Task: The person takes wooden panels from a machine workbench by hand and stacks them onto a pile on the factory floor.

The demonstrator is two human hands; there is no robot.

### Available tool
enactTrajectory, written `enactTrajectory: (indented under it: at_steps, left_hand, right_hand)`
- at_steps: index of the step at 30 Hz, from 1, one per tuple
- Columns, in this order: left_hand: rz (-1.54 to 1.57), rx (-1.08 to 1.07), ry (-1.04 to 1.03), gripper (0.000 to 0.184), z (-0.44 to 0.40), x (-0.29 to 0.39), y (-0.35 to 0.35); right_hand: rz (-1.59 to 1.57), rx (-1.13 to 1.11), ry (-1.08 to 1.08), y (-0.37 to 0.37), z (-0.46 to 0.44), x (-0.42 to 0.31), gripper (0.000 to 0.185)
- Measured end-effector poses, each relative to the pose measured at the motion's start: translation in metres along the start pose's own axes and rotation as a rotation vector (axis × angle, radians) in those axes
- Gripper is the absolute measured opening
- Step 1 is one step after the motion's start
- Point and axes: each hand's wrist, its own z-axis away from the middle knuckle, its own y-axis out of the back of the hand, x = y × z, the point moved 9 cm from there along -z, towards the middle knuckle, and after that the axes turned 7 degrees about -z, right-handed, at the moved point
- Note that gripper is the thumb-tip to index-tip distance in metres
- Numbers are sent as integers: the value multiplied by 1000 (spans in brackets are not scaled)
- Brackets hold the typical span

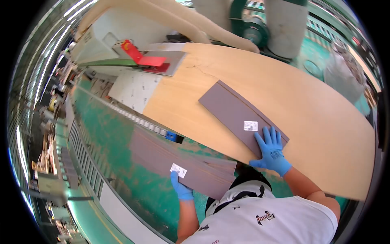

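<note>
Both of my hands wear blue gloves. My right hand [271, 152] lies with fingers spread on the near end of a grey-brown grooved panel [231, 110], which rests flat on the wooden tabletop. A white printed label [250, 126] is on that panel, just beyond my fingertips. Low at my left side, my left hand [182, 188] grips the edge of another grey-brown panel [203, 177], thumb by its white label [178, 170]. This second panel looks blurred at its far end. Further panel edges [221, 164] show beside it; how many there are I cannot tell.
The pale wooden tabletop [325, 122] curves around my right side. Beyond its left end stands a machine with a red guard [142, 56]. Thick beige hoses [227, 36] and a green blower [254, 32] are behind. A roller conveyor [85, 154] runs along the left over green floor.
</note>
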Motion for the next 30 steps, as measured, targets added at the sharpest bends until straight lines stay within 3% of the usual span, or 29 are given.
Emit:
enactTrajectory:
  at_steps: [1,4,5,8,12,13,18,20,22,24,26,27,29,30]
  left_hand:
    - [4,-41,54,59,-7,-11,9]
    - [22,-207,153,60,-8,-24,-1]
    - [6,-254,200,60,-7,-29,2]
    - [-57,-413,255,66,-16,-30,1]
    - [-23,-660,299,68,-1,-5,-16]
    - [-45,-694,306,68,6,0,-27]
    - [-49,-874,321,68,-93,-6,-55]
    - [-61,-971,293,68,-87,-10,-91]
    - [-212,-1016,270,78,-87,-9,-127]
    - [-292,-1045,220,76,-23,-24,-128]
    - [-377,-1259,-4,71,-4,-43,-152]
    - [-375,-1286,-5,71,32,-50,-165]
    - [-134,-1376,343,72,106,-78,-187]
    - [-139,-1392,348,72,138,-89,-192]
  right_hand:
    - [120,-130,-140,-13,20,2,121]
    - [163,-120,-263,-22,71,1,120]
    - [234,-84,-315,-28,85,-1,105]
    - [389,132,-378,-54,115,-3,89]
    - [391,133,-465,-43,156,-42,80]
    - [403,149,-569,-37,179,-43,80]
    - [162,102,-656,-22,160,-76,81]
    - [154,149,-708,-1,186,-86,80]
    - [-84,117,-762,2,203,-91,78]
    - [-66,301,-752,-8,315,-97,79]
    - [-504,351,-787,-20,381,-105,79]
    - [-613,354,-896,-20,423,-110,79]
    - [-729,333,-973,-34,491,-117,78]
    - [-854,291,-1028,-52,527,-120,78]
